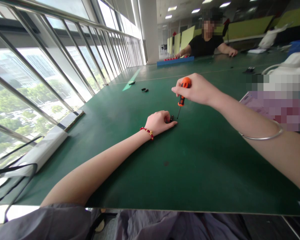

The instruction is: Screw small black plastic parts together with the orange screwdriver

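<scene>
My right hand (196, 88) is closed around an orange and black screwdriver (181, 100), its thin shaft pointing down toward the green table (145, 170). The screwdriver tip ends just right of a small black part (171, 118); whether it touches anything there I cannot tell. Resting on the tabletop, my left hand (160, 120) has its thumb and fingers curled about that small black part, which is mostly hidden by the fingers.
Several small black pieces (144, 90) lie farther back on the table. A blue tray (175, 61) with red items stands at the far edge, near a seated person (206, 41). Metal railing (77, 43) and a white power strip (43, 151) with black cables line the left side.
</scene>
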### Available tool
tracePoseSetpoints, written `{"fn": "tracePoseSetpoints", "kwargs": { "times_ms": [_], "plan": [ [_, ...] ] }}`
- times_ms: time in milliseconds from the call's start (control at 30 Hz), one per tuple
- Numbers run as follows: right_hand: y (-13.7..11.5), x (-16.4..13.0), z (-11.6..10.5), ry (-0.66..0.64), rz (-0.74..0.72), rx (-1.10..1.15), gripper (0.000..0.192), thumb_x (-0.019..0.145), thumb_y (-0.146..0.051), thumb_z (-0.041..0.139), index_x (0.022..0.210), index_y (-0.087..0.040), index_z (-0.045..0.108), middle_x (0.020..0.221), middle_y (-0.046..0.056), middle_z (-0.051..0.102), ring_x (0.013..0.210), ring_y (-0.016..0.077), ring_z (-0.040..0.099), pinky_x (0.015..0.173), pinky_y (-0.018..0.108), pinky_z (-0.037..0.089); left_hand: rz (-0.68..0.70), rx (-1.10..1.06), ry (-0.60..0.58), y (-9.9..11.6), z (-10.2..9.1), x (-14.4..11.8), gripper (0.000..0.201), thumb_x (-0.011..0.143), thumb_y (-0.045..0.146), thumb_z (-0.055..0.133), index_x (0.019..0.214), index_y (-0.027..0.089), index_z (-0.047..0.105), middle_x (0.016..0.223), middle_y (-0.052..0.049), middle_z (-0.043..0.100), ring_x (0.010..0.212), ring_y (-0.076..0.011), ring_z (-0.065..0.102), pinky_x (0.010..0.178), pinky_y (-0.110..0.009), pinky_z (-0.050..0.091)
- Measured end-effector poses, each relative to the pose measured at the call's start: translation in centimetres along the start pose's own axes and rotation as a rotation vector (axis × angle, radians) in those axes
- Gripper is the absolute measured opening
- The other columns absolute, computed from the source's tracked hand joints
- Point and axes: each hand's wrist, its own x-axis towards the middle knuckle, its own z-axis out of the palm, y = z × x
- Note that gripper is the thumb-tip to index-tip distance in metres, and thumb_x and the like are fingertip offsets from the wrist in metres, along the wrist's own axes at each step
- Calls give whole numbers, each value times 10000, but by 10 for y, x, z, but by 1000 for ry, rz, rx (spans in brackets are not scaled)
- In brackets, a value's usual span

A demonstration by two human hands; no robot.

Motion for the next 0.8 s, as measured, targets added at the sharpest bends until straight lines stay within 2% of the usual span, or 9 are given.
{"fn": "tracePoseSetpoints", "kwargs": {
  "times_ms": [100,167,200,267,333,433,567,800],
  "plan": [
    [-2,0,0,34,43,21,252,776,-360,572,596,-185,548,537,3,473,516,115,371,570,316,333,34,-18,24,0,-1,0,294,736,466,610,682,182,556,775,-23,603,707,-175,553,597,-284,404],
    [-5,-1,0,66,51,48,241,770,-320,573,574,-186,528,519,-5,443,508,108,350,561,308,325,92,6,91,-2,-1,2,155,734,325,599,774,175,588,912,-52,618,832,-206,566,718,-316,455],
    [-6,-2,0,79,51,61,244,768,-306,573,562,-188,516,506,-10,422,506,108,345,557,305,324,129,12,106,-3,-1,3,154,725,246,577,857,170,603,994,-64,617,903,-219,562,794,-335,462],
    [-8,-2,0,91,51,84,258,767,-298,572,546,-195,487,485,-18,379,502,111,345,547,302,323,201,-10,70,-7,1,5,353,711,134,514,1053,171,592,1151,-67,599,1033,-229,535,933,-365,438],
    [-9,-3,-1,88,53,103,266,769,-303,570,545,-202,468,482,-18,366,502,118,352,539,302,325,252,-48,-4,-11,3,7,451,722,94,468,1150,187,574,1239,-48,579,1119,-223,506,1021,-372,397],
    [-10,-3,-1,79,64,118,265,765,-306,573,546,-206,464,484,-12,378,503,125,359,531,302,323,265,-64,-30,-15,7,9,344,760,132,477,1064,187,628,1206,-49,598,1124,-221,506,1049,-371,379],
    [-8,-2,-2,89,49,112,267,761,-298,579,536,-202,473,476,-18,369,496,118,342,524,297,312,228,-81,19,-16,8,9,191,783,226,543,930,166,650,1086,-74,614,1031,-223,537,988,-376,422],
    [-3,0,0,99,43,97,260,766,-283,581,537,-194,496,476,-26,359,501,110,326,543,299,313,195,-101,29,-13,6,8,153,788,254,564,874,171,658,966,-65,621,951,-212,557,911,-360,451]
  ]
}}
